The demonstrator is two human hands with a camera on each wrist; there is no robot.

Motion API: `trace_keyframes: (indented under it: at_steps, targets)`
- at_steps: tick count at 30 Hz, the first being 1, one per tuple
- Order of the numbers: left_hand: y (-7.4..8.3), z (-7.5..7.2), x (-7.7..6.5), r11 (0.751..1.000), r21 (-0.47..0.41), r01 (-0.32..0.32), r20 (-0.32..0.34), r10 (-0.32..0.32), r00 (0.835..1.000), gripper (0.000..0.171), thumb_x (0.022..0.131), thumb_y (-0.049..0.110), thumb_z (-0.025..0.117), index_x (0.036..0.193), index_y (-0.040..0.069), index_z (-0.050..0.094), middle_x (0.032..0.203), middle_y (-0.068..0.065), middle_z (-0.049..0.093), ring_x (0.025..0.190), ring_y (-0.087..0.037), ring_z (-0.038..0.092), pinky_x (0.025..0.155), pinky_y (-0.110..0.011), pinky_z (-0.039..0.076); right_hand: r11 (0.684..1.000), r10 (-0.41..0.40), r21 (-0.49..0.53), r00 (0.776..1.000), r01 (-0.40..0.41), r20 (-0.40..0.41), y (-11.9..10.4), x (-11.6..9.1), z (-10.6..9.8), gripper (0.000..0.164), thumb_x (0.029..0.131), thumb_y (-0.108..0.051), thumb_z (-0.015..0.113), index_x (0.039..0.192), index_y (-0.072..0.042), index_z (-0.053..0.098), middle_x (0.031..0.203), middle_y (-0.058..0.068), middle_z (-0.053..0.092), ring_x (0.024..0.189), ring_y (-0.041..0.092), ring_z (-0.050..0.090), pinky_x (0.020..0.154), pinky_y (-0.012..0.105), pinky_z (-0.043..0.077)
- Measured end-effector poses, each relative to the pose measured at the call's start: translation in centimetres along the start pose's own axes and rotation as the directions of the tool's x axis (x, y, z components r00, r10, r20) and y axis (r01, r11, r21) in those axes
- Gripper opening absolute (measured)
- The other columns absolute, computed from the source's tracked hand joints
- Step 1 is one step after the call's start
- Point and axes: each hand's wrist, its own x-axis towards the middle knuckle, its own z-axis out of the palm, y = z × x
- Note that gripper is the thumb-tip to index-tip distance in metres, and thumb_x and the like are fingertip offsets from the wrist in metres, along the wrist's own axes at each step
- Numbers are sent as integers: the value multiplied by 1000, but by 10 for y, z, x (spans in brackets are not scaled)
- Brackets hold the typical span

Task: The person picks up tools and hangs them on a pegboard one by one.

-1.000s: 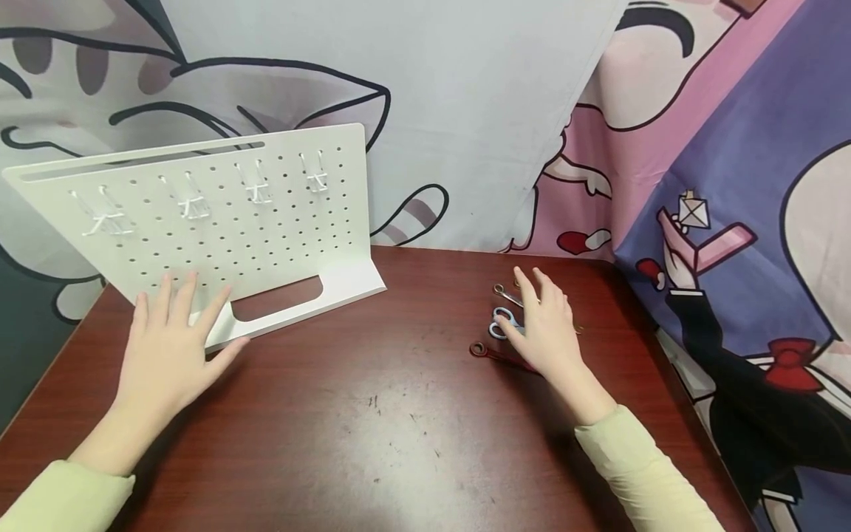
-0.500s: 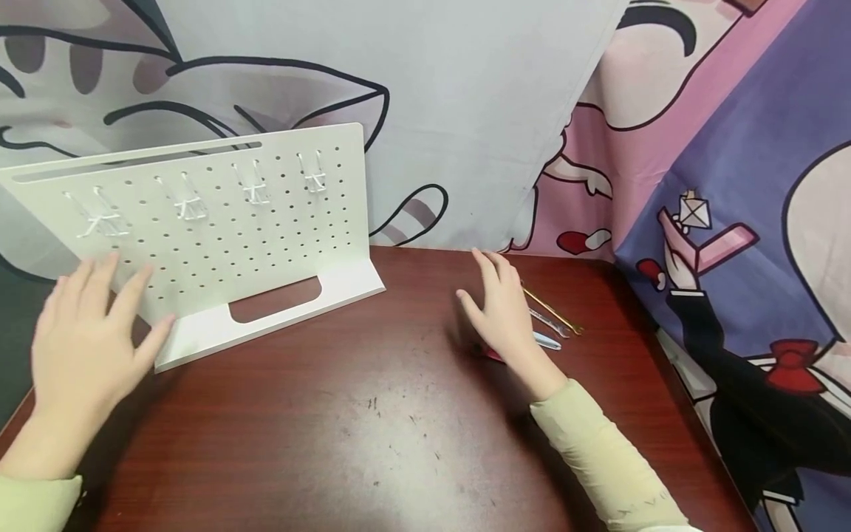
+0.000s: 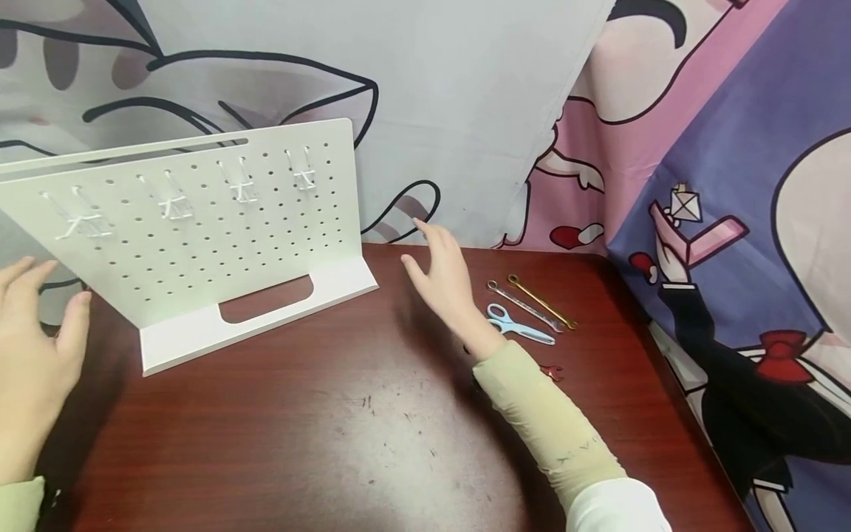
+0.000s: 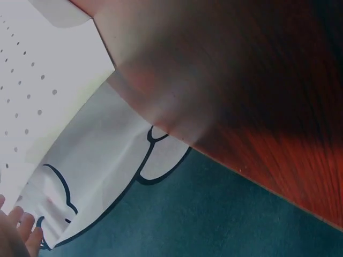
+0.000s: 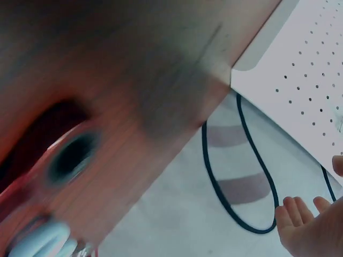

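Shifting leftward, the right hand (image 3: 444, 284), loosely spread, uncovers the blue scissors (image 3: 521, 331), silver combination wrench (image 3: 525, 307) and gold combination wrench (image 3: 541, 301) near the right edge of the table (image 3: 299, 443); the left hand (image 3: 29, 351), also spread, has moved farther left of the white pegboard (image 3: 182, 343) near the back-left corner.

Cartoon-printed backdrop (image 3: 479, 111), glossy red-brown table (image 3: 266, 443)

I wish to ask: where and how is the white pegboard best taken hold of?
Probably take the white pegboard by both side edges, the left hand coming from the left, the right hand from the right. It is a wide, thin panel standing on its base; the hooks on its front make that face awkward to grip.
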Motion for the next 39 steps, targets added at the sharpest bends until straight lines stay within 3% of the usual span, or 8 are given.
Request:
trace_keyframes:
  at_steps: [9,15,19,24,28,32,35,39]
  targets:
    - [-8,4,7,975,-33,218,25,-218,976,52,106,22,57,154,2,51,156,-30,52,152,-44,44,130,-58,28,965,68,248,996,-82,64,-19,33,34,55,103,-15,67,154,-5,51,146,16,63,136,29,62,113,42,52]
    - [-8,12,11,943,20,333,108,-333,937,54,108,19,54,157,0,45,157,-32,48,150,-48,42,128,-63,29,908,157,379,984,-177,83,-27,54,53,49,103,-13,67,150,-4,55,143,17,66,135,31,63,114,45,53]
    - [-8,18,16,890,18,456,131,-454,881,52,108,24,55,158,10,48,161,-20,51,151,-24,49,130,-39,35,877,228,413,969,-247,98,-29,65,63,47,103,-13,67,149,-4,57,142,16,67,134,28,64,117,37,51]
    - [-13,25,22,780,-106,616,149,-600,786,52,104,26,64,155,23,53,156,3,58,118,18,54,117,-14,43,816,305,474,943,-330,132,-28,76,72,47,104,-13,68,148,-3,57,143,17,66,135,28,63,116,34,50]
    - [-17,27,24,708,-190,680,185,-655,733,49,102,18,68,150,25,59,148,17,63,107,19,56,116,-14,43,766,334,523,927,-373,171,-25,82,79,46,103,-13,69,146,-2,59,142,19,66,133,30,64,114,34,52]
    - [-18,26,22,656,-206,726,217,-693,688,45,101,13,69,144,27,65,129,29,66,98,20,55,117,-14,42,752,330,529,920,-392,212,-23,84,89,42,103,-13,69,143,-1,62,138,19,69,130,31,67,109,32,55]
    - [-17,23,21,641,-226,734,225,-699,679,39,101,10,69,134,31,70,106,37,63,89,21,55,106,-4,44,752,324,532,921,-390,217,-23,85,97,40,102,-12,70,140,1,64,134,20,70,126,31,68,105,30,56]
    - [-17,22,22,659,-284,697,221,-662,716,38,97,2,69,101,39,72,85,37,59,77,21,56,77,3,46,754,335,534,923,-383,190,-24,87,101,37,101,-11,72,135,3,66,128,21,72,117,30,68,96,25,56]
